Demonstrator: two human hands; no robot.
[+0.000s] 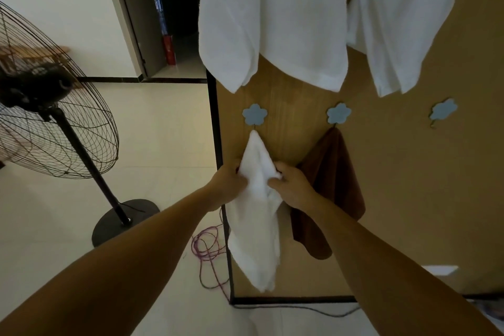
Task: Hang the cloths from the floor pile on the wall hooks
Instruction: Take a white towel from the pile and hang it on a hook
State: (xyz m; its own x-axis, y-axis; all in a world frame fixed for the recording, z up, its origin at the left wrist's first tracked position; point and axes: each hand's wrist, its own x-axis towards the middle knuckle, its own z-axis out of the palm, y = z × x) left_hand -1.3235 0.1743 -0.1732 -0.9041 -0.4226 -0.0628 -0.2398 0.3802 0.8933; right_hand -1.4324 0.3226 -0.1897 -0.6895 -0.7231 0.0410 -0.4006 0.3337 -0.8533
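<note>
Head view: pinches white cloth (pixel 256 226) in curled left grip (pixel 229 180) and right grip (pixel 293 188), top already on hook (pixel 255 114) above. Finds brown cloth (pixel 332 172) hung beside right grip, farther hook (pixel 443 112) bare, pile unseen.

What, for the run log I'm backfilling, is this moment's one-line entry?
white cloth: on left hook | left hand: grips it | right hand: grips it | brown cloth: on middle hook

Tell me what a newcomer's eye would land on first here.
The left hand and right hand grip a white cloth hanging from the leftmost blue flower hook, centre frame. A brown cloth hangs from the next hook; the third hook is bare. A large black fan stands at the left.
</note>
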